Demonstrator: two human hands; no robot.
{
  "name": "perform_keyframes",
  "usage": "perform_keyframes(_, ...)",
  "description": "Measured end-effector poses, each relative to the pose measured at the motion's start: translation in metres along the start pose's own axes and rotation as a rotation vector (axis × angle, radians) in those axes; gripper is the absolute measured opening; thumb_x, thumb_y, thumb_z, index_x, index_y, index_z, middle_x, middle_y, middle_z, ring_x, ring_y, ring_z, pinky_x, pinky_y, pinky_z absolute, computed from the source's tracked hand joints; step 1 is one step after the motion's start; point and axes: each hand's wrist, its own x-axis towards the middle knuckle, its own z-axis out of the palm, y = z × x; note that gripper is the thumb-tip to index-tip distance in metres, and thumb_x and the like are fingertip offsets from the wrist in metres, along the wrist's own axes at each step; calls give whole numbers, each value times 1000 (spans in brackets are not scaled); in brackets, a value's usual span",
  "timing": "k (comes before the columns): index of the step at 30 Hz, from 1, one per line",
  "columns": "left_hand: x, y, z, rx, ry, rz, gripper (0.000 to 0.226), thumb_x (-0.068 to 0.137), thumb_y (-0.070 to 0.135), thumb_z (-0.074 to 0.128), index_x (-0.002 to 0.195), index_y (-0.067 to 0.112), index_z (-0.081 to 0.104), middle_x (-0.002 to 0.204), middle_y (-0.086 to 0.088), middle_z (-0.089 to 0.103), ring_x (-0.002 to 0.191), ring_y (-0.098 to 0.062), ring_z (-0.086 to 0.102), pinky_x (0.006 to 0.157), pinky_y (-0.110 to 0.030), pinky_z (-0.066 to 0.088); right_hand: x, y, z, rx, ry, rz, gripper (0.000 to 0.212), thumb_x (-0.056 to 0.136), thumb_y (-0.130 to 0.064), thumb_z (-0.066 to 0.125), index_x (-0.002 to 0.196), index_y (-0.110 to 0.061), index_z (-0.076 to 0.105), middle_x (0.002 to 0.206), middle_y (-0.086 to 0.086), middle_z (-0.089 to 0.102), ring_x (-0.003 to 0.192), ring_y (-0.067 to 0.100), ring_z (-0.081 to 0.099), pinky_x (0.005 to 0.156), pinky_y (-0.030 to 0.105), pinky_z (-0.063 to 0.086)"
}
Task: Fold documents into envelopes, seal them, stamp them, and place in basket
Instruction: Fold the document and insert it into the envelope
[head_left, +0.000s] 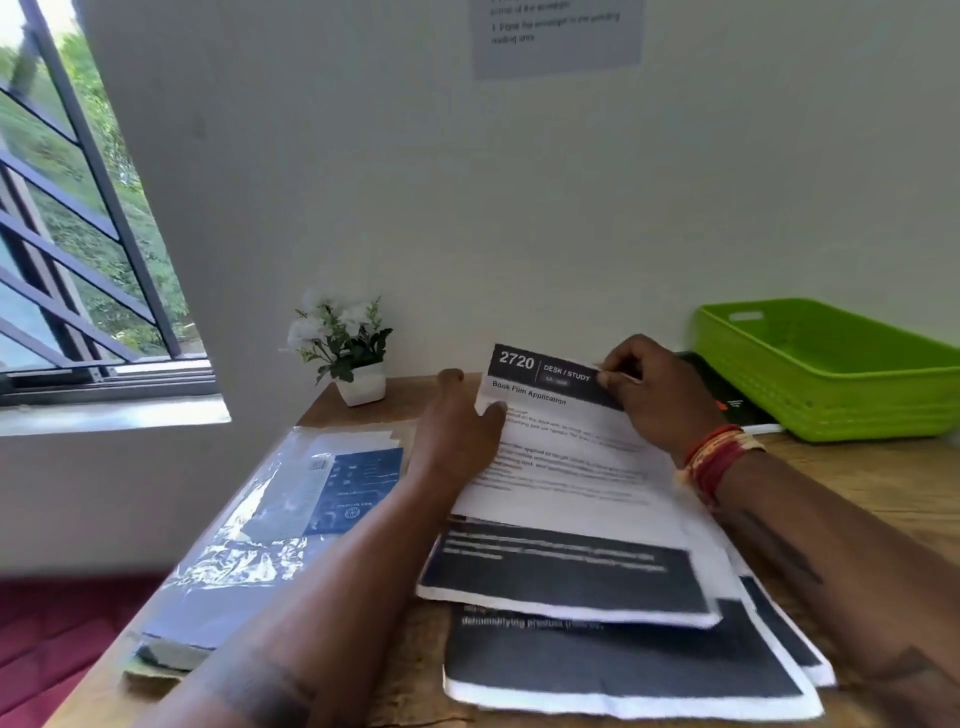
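Head view, nearest first: a loose stack of printed sheets (623, 660) lies on the desk (883, 488), and the top document (566, 467) rises off it toward the wall. The left hand (462, 431) holds that sheet's far left edge with its thumb over the print; the right hand (649, 384) pinches the far right corner at the dark header. To fold well, bring this far edge squarely onto the near edge, match the corners, then crease. The plastic-wrapped envelope pack (291, 509) lies left; the green basket (831, 395) waits far right.
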Motion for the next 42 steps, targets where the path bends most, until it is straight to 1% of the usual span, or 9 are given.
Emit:
perform_keyframes(6, 4, 1, -2, 15, -6, -8, 18, 97, 40, 58, 97, 24, 64, 89, 9, 68, 70, -2, 56, 55, -23, 37, 2, 6, -10, 72, 59, 92, 12, 83, -18, 75, 80, -22, 64, 88, -6, 73, 87, 17, 69, 84, 40, 55)
perform_keyframes(15, 41, 18, -21, 181, -66, 166, 19, 102, 34, 50, 109, 23, 63, 110, -4, 69, 94, -20, 58, 75, -28, 38, -2, -4, -26, 243, -338, 199, 19, 85, -14, 77, 102, -15, 68, 90, 10, 78, 84, 35, 75, 84, 55, 58)
perform_keyframes(18, 54, 24, -21, 283, -196, 260, 21, 102, 35, 50, 115, 25, 64, 116, -3, 70, 108, -23, 62, 81, -29, 41, -7, -11, -29, 241, -403, 162, 4, 90, -25, 73, 90, -21, 74, 87, 10, 78, 79, 34, 74, 83, 58, 57)
perform_keyframes(20, 54, 23, -11, 332, -251, 282, 21, 102, 35, 50, 116, 27, 62, 115, -2, 70, 108, -24, 63, 84, -31, 45, -9, -14, -29, 240, -422, 165, 17, 92, -34, 70, 86, -19, 74, 87, 19, 75, 79, 47, 71, 75, 61, 55)
perform_keyframes(24, 40, 15, 22, 435, -212, 344, 37, 97, 43, 55, 133, 37, 49, 125, 0, 64, 114, -25, 58, 97, -43, 46, -10, -16, -23, 118, -434, 162, 45, 92, -53, 63, 96, -10, 72, 86, 16, 76, 68, 29, 71, 67, 43, 52)
perform_keyframes(29, 27, 13, 37, 358, -55, 394, 28, 98, 39, 52, 122, 31, 62, 119, -3, 63, 110, -27, 60, 94, -42, 49, -11, -20, -16, -83, -399, 123, 44, 92, -50, 60, 89, -8, 73, 80, 10, 74, 64, 19, 68, 64, 36, 53)
perform_keyframes(35, 18, 14, 33, 144, -182, 241, 29, 101, 33, 50, 126, 21, 57, 112, -2, 71, 107, -20, 63, 83, -27, 42, -16, -31, -9, -116, -388, 157, 52, 91, -58, 56, 90, -10, 75, 78, 7, 75, 71, 23, 72, 72, 39, 55)
perform_keyframes(39, 13, 20, 37, -35, -276, 242, 37, 103, 27, 44, 138, 16, 49, 129, -10, 65, 121, -25, 58, 98, -32, 44, -23, -40, -1, 111, -448, 279, 52, 98, -55, 48, 91, -10, 72, 81, 11, 74, 53, 18, 61, 47, 27, 47)
perform_keyframes(42, 16, 22, 38, -135, -315, 190, 36, 105, 30, 40, 138, 20, 50, 131, -9, 62, 121, -24, 57, 104, -39, 44, -24, -36, 1, 68, -507, 236, 41, 100, -48, 49, 96, -13, 70, 82, 5, 76, 54, 16, 63, 44, 21, 45)
